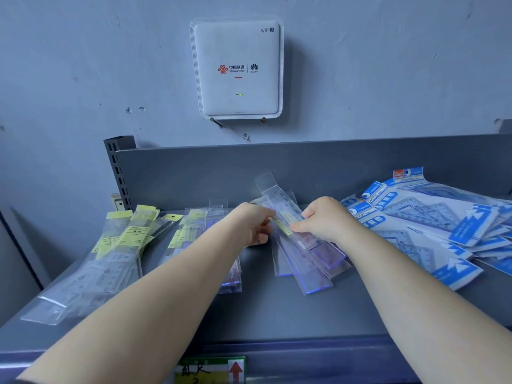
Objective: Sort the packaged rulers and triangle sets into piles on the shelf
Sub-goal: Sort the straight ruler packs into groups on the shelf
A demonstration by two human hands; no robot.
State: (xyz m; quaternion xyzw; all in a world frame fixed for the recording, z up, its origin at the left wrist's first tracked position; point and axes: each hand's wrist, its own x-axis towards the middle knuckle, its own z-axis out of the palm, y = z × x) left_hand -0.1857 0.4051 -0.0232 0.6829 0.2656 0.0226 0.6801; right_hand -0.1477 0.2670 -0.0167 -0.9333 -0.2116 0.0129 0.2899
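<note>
Dim bluish light, soft shadows; wide-angle bowing, slight blur

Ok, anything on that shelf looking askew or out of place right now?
Nothing damaged. The middle pile of clear rulers is fanned out unevenly, with one packet held tilted by both hands. The blue triangle sets on the right sprawl loosely, overlapping at odd angles.

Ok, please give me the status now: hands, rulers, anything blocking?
Left hand and right hand both pinch one clear packaged ruler, lifted over the middle pile. Triangle sets heaped right. Nothing blocking.
</note>
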